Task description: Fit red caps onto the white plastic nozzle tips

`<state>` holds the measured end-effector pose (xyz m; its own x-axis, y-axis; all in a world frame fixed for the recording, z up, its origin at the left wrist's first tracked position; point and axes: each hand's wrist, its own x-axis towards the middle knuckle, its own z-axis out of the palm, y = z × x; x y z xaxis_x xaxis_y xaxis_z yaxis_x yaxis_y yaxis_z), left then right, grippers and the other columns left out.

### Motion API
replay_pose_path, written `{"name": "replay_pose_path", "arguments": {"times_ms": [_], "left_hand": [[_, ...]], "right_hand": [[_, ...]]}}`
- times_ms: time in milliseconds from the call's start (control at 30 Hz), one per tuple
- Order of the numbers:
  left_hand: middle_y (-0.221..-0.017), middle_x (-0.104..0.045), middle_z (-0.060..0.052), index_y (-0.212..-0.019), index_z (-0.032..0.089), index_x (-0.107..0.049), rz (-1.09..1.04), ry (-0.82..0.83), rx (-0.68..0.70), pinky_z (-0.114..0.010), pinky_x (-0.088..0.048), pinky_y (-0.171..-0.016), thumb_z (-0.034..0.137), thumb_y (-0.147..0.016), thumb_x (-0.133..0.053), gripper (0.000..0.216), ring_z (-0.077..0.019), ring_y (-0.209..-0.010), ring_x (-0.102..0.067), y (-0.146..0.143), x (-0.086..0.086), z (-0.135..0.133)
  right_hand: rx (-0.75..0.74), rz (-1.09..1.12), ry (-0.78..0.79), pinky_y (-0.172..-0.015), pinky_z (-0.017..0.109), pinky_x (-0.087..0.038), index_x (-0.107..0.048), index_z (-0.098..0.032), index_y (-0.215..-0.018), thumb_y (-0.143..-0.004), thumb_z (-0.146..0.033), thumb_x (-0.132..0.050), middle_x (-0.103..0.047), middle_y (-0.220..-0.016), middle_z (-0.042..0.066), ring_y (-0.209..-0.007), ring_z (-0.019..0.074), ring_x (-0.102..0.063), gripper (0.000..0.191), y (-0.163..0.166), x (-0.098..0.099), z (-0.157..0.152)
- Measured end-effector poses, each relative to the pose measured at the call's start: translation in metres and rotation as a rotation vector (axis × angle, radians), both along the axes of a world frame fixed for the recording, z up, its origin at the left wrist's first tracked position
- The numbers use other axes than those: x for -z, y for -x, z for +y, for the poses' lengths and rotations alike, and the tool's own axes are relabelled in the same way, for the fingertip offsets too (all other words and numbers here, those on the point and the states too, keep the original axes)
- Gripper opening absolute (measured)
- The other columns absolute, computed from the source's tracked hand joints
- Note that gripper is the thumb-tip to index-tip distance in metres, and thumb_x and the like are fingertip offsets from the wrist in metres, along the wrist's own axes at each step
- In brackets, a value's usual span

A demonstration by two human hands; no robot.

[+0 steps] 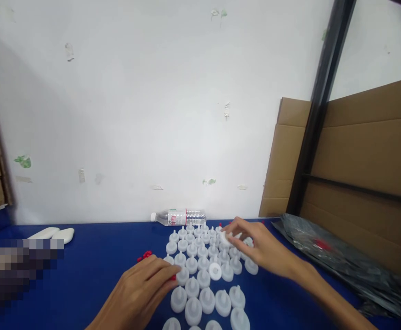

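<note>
Rows of translucent white nozzle caps (193, 311) stand on the blue table, most with the spout upward. One white cap (215, 271) among them lies with its flat round side up. My left hand (140, 286) is at the left edge of the rows, fingers closed, with a small red piece (173, 277) showing at the fingertips. Past its knuckles lies a little heap of red pieces (145, 255). Over the far right of the rows, my right hand (255, 243) pinches a white nozzle cap (225, 239) between thumb and fingers.
A plastic bottle (179, 217) lies on its side by the wall. Two white smooth objects (63, 235) rest at the back left. Dark plastic bags (337, 261) lie at the right, below cardboard (365, 156) and a black metal post (315, 110).
</note>
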<state>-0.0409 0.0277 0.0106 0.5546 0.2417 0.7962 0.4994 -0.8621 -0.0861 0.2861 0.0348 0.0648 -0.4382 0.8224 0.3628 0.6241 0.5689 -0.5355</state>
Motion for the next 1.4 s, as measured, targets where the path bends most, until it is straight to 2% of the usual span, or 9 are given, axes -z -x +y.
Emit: {"name": "replay_pose_path", "arguments": {"times_ms": [100,233,467,633,800,967,1167,1267,1400], "left_hand": [[-0.089,-0.075,-0.001,-0.109,0.020,-0.067,-0.009,0.055,0.043,-0.021,-0.055,-0.071,0.026,-0.112,-0.046,0.022,-0.0123,-0.075,-0.070,-0.004,0.004,-0.006],[-0.087,-0.074,-0.003,-0.109,0.020,-0.068,-0.009,0.045,0.061,-0.024,-0.055,-0.065,0.025,-0.109,-0.051,0.018,-0.0142,-0.071,-0.069,-0.007,0.009,-0.010],[-0.082,-0.074,-0.004,-0.108,0.017,-0.070,-0.013,-0.005,0.110,-0.024,-0.055,-0.061,0.020,-0.108,-0.053,0.017,-0.0143,-0.066,-0.067,-0.012,0.012,-0.014],[-0.083,-0.074,-0.004,-0.108,0.018,-0.069,-0.015,0.004,0.111,-0.024,-0.055,-0.061,0.019,-0.108,-0.052,0.017,-0.0143,-0.066,-0.067,-0.015,0.008,-0.017],[-0.083,-0.073,-0.002,-0.104,0.021,-0.066,-0.119,0.157,0.078,-0.023,-0.055,-0.064,0.025,-0.107,-0.054,0.013,-0.0143,-0.071,-0.069,-0.016,0.013,-0.018],[-0.086,-0.073,0.000,-0.106,0.024,-0.067,-0.150,0.296,0.115,-0.022,-0.054,-0.066,0.028,-0.107,-0.056,0.011,-0.0142,-0.074,-0.070,-0.013,0.021,-0.013],[-0.081,-0.074,0.001,-0.107,0.024,-0.067,-0.053,0.209,0.100,-0.023,-0.052,-0.060,0.035,-0.110,-0.049,0.022,-0.0138,-0.066,-0.068,-0.013,0.014,-0.013],[-0.072,-0.070,0.000,-0.092,0.021,-0.066,0.024,0.134,0.025,-0.027,-0.046,-0.055,0.035,-0.112,-0.041,0.035,-0.0154,-0.060,-0.063,-0.015,0.012,-0.013],[-0.064,-0.064,-0.001,-0.076,0.021,-0.059,0.047,0.147,0.084,-0.027,-0.041,-0.052,0.032,-0.114,-0.030,0.049,-0.0152,-0.057,-0.057,-0.019,0.011,-0.013]], "right_hand": [[-0.108,-0.104,-0.332,-0.099,0.039,-0.053,-0.064,-0.023,-0.112,-0.105,-0.025,-0.053,-0.070,-0.120,0.009,-0.113,0.0229,-0.066,0.013,0.028,0.016,-0.012],[-0.212,-0.162,-0.537,-0.091,0.032,-0.057,-0.062,-0.020,-0.120,-0.107,-0.022,-0.053,-0.072,-0.115,0.009,-0.105,0.0213,-0.069,0.016,0.060,0.035,-0.029],[-0.212,-0.214,-0.570,-0.080,0.026,-0.057,-0.055,-0.023,-0.130,-0.107,-0.053,-0.045,-0.077,-0.106,0.002,-0.087,0.0169,-0.072,0.038,0.073,0.043,-0.039],[-0.156,-0.222,-0.692,-0.072,0.027,-0.056,-0.058,-0.023,-0.125,-0.105,-0.061,-0.043,-0.076,-0.089,0.001,-0.077,0.0175,-0.073,0.046,0.077,0.047,-0.039],[-0.124,-0.112,-0.590,-0.074,0.027,-0.060,-0.053,-0.026,-0.128,-0.107,-0.061,-0.039,-0.077,-0.099,0.002,-0.083,0.0179,-0.077,0.043,0.080,0.044,-0.046],[-0.213,-0.021,-0.431,-0.085,0.026,-0.062,-0.050,-0.029,-0.134,-0.105,-0.049,-0.056,-0.077,-0.111,0.003,-0.095,0.0170,-0.077,0.036,0.076,0.044,-0.048],[-0.309,-0.037,-0.612,-0.093,0.026,-0.060,-0.052,-0.023,-0.123,-0.108,-0.031,-0.056,-0.077,-0.119,0.009,-0.106,0.0171,-0.076,0.017,0.077,0.052,-0.040],[-0.303,-0.026,-0.678,-0.087,0.026,-0.062,-0.052,-0.022,-0.119,-0.110,-0.033,-0.051,-0.078,-0.114,0.009,-0.100,0.0172,-0.077,0.014,0.081,0.052,-0.039],[-0.288,-0.029,-0.757,-0.086,0.025,-0.062,-0.056,-0.022,-0.110,-0.110,-0.031,-0.050,-0.079,-0.109,0.008,-0.096,0.0171,-0.078,0.011,0.082,0.052,-0.042]]}}
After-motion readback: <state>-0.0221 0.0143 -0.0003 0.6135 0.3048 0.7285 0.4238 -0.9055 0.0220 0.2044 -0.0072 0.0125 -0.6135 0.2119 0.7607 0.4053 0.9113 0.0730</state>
